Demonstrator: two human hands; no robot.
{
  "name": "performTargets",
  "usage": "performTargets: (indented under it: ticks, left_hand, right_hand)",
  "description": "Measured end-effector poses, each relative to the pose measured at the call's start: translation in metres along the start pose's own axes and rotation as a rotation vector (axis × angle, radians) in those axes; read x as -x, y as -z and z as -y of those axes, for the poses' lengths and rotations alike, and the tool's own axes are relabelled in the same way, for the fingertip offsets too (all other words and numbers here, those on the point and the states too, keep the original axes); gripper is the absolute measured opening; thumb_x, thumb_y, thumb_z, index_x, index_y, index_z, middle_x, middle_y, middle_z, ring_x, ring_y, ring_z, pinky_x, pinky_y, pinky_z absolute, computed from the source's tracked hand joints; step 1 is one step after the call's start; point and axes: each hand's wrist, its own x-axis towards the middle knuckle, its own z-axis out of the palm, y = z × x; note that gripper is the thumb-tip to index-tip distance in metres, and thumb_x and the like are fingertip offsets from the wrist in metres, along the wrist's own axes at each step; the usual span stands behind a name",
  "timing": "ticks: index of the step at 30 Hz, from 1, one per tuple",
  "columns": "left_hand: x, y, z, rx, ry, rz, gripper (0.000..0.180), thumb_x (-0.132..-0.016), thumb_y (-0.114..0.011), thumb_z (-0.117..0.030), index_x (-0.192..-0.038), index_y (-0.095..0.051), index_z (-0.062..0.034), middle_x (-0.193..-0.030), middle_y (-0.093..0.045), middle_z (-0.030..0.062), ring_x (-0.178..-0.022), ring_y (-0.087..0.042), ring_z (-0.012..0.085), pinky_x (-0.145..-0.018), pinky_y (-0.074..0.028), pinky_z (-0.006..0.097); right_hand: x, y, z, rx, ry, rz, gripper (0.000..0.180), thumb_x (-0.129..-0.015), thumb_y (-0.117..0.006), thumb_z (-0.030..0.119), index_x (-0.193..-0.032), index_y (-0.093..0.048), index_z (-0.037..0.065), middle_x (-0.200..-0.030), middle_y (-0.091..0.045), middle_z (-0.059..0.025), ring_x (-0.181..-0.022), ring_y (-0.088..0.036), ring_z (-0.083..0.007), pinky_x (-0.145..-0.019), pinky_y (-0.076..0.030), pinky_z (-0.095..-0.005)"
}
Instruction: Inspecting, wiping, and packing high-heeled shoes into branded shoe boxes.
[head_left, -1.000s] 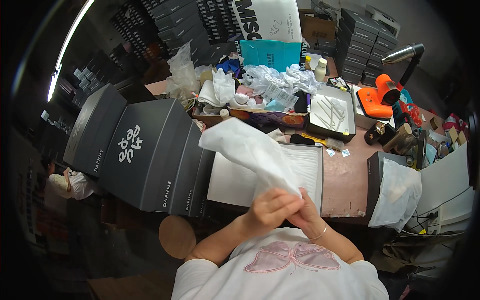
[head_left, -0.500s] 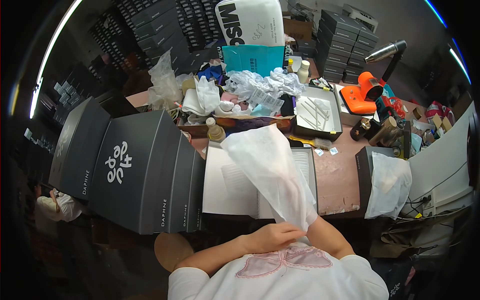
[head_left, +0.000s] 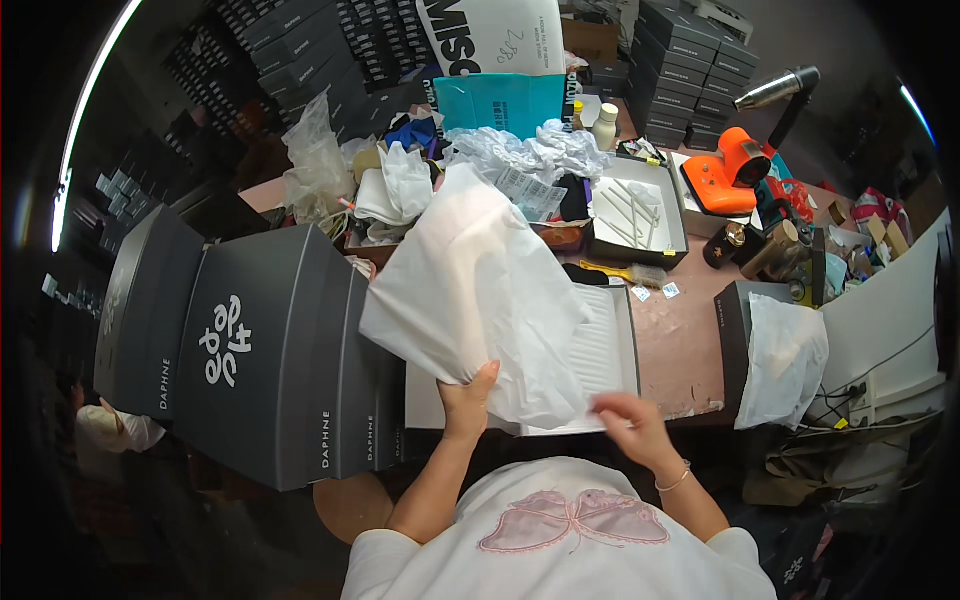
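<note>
My left hand (head_left: pixel 468 400) is closed around the lower part of a white, slightly see-through pouch (head_left: pixel 540 330), held up in front of me. A long pale shape shows faintly through the pouch; its kind is hidden. Close to the pouch's lower right edge is my right hand (head_left: pixel 635 428), fingers curled and blurred, and I cannot tell whether they touch the pouch. Below the pouch lies an open box (head_left: pixel 610 345) with a white inside and ribbed white lining, partly covered by the pouch.
Large dark grey boxes (head_left: pixel 265 350) stand at the left. A black box (head_left: pixel 735 330) with a filled white pouch (head_left: pixel 785 355) over it is at the right. Behind are a shallow tray (head_left: pixel 600 243) of white sticks, a brush (head_left: pixel 640 273), an orange device (head_left: pixel 725 180) and crumpled paper (head_left: pixel 530 155).
My left hand has moved forward and now grips the pouch from below. My right hand, formerly hidden in or behind the pouch, is out at its right. The pouch has shifted left and spread out.
</note>
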Motion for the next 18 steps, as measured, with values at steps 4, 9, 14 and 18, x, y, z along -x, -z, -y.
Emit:
performTargets:
  ticks: [4, 9, 14, 18]
  left_hand:
    - [0.039, -0.039, 0.020, -0.536, 0.112, 0.326, 0.048, -0.083, -0.067, -0.005, -0.126, -0.047, 0.0039, -0.109, -0.061, 0.0122, -0.098, -0.061, 0.0176, -0.085, -0.049, 0.031]
    - [0.057, -0.064, 0.059, -0.811, -0.372, 0.943, 0.078, -0.078, -0.069, -0.005, -0.144, -0.028, -0.0039, -0.091, -0.064, 0.0169, -0.084, -0.065, 0.0301, -0.072, -0.053, 0.035]
    - [0.038, -0.077, 0.056, -0.831, -0.403, 0.692, 0.086, -0.076, -0.071, -0.006, -0.148, -0.024, -0.0058, -0.095, -0.061, 0.0166, -0.078, -0.064, 0.0284, -0.068, -0.052, 0.037]
    - [0.031, -0.068, 0.061, -0.785, -0.272, 0.609, 0.093, -0.074, -0.076, -0.011, -0.148, -0.020, -0.0029, -0.109, -0.054, 0.0192, -0.098, -0.056, 0.0310, -0.081, -0.046, 0.037]
  right_hand:
    - [-0.038, 0.021, 0.020, -0.705, 0.100, -0.344, 0.089, -0.080, -0.071, 0.047, -0.146, -0.028, 0.005, -0.144, -0.039, -0.0157, -0.135, -0.035, -0.0260, -0.112, -0.024, -0.0416]
    - [-0.009, 0.045, 0.004, -1.234, -0.037, -0.292, 0.081, -0.079, -0.071, 0.041, -0.141, -0.036, 0.002, -0.133, -0.052, -0.0169, -0.118, -0.055, -0.0284, -0.103, -0.043, -0.0437]
    - [0.034, 0.038, -0.021, -1.034, -0.412, -0.044, 0.076, -0.075, -0.070, 0.033, -0.136, -0.041, -0.003, -0.127, -0.056, -0.0168, -0.113, -0.059, -0.0262, -0.097, -0.049, -0.0374]
    - [0.060, 0.037, -0.033, -1.151, -0.480, -0.060, 0.079, -0.073, -0.073, 0.033, -0.136, -0.041, -0.003, -0.124, -0.058, -0.0146, -0.107, -0.061, -0.0240, -0.095, -0.050, -0.0361]
